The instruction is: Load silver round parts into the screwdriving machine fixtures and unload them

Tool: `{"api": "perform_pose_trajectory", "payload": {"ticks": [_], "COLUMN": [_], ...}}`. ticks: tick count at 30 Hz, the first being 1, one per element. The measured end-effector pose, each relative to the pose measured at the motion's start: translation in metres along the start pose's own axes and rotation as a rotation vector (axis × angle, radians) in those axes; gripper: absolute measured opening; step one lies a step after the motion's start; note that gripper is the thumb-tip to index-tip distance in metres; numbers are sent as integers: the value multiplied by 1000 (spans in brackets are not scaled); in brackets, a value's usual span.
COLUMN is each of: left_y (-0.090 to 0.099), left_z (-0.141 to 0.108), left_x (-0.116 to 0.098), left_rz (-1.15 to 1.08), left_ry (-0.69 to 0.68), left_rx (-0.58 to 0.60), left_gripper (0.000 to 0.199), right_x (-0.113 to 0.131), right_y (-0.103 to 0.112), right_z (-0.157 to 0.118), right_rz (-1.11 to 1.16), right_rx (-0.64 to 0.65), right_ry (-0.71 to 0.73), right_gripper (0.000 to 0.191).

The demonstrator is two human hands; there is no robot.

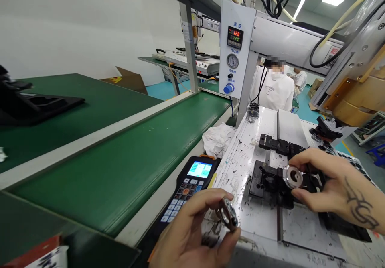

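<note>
Head cam is showing the right hand [333,191] pinching a round metal ring part [293,176] between thumb and fingers [309,161], holding it just above the black fixture [266,179] on the white counter [261,216], flat face tilting toward the camera. The left hand [192,232] is sitting nearer the counter's front edge, fingers clamping a second metal ring [229,214] edge-on. A handheld controller [189,185] is lying along the counter's left edge, a white rag [217,137] behind it, nothing blocking the fixture. Someone in white [275,87] is working at the far end.
</note>
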State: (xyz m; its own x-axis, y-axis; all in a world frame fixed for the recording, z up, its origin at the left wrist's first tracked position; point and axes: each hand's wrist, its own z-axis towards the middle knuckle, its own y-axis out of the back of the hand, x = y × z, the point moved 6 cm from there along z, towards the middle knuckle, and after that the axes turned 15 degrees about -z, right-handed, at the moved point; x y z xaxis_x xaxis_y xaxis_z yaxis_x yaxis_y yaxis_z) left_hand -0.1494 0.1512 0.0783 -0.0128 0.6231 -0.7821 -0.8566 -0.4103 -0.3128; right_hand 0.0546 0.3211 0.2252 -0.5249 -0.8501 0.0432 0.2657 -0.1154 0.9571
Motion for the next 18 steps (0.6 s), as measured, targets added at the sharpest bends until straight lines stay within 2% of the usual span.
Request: {"api": "perform_pose_trajectory", "payload": {"ticks": [5, 9, 13, 18], "left_y": [-7, -9, -8, -8], "left_z": [5, 5, 3, 3], "left_x": [-4, -2, 3, 3], "left_rz": [-23, -29, -1, 25], "left_ry": [-40, -46, -115, -125], "left_rx": [3, -37, -40, -8], "left_gripper": [54, 47, 43, 44], "right_x": [23, 18, 18, 17], "right_y": [-22, -34, -39, -41], "right_z": [13, 15, 15, 15], "right_rz": [17, 12, 64, 92], "right_rx": [132, 278, 298, 367], "right_ry": [62, -18, -27, -70], "right_gripper": [18, 19, 22, 27]}}
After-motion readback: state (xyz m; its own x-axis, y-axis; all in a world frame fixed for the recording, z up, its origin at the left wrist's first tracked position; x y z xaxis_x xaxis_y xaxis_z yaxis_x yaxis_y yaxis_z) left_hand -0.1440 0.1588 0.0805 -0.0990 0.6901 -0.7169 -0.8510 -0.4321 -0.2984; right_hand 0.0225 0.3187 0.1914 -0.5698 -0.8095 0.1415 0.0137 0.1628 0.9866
